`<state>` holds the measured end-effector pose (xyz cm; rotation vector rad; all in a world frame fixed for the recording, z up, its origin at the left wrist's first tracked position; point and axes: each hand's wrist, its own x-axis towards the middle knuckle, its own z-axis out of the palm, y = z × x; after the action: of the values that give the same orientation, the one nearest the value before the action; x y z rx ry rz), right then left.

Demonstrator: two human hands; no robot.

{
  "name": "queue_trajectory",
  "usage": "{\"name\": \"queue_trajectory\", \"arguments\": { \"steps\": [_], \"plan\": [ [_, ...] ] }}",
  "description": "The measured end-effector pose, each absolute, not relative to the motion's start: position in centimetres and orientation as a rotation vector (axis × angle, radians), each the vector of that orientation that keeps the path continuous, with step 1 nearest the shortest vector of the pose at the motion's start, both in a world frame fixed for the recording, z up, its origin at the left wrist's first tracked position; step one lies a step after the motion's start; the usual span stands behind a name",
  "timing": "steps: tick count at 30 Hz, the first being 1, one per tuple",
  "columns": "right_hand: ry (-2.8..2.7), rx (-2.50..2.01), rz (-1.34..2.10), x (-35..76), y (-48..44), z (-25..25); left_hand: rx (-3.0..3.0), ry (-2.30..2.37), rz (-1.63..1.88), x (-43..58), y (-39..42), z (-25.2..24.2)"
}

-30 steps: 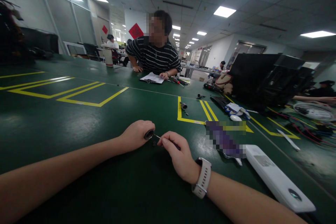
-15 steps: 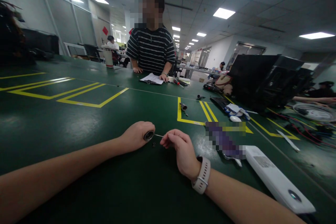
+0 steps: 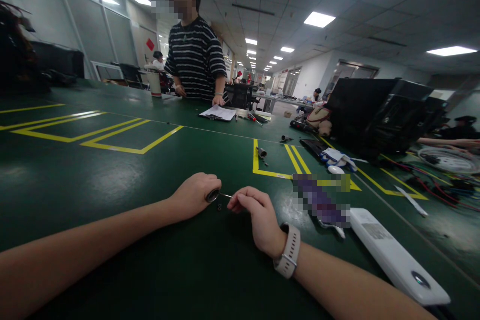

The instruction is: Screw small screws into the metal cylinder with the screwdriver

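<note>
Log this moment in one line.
left hand: gripping dark round part | right hand: holding thin metal shaft | nearby: small parts lying on green table

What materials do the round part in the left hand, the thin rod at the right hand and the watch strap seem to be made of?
Round part: probably metal, dark, with a greyish shine on its rim. Thin rod: likely bare metal, as it looks smooth and silvery. Watch strap: perhaps rubber or silicone, pale and matt, with neat holes.
</note>
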<state>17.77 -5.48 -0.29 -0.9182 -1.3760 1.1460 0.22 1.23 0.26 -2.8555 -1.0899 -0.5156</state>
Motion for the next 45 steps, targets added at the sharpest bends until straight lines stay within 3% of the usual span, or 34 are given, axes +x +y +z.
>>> {"name": "queue_trajectory", "arguments": {
  "steps": [10,20,32,45],
  "plan": [
    [-1.021,-0.784,1.41,17.6,-4.8,-0.6,-2.933,-1.15,-0.688,-0.1,1.9,-0.2],
    [-1.482,-0.957,1.071,17.5,-5.8,-0.1,-2.852,-1.185,-0.503,0.4,1.5,0.2],
    [-1.067,-0.802,1.392,17.7,-4.8,-0.8,-2.888,-1.098,-0.536,0.1,1.5,0.1],
    [-1.054,-0.827,1.392,17.7,-4.8,-0.5,-2.98,-1.19,-0.66,-0.1,2.3,-0.4]
  ]
}}
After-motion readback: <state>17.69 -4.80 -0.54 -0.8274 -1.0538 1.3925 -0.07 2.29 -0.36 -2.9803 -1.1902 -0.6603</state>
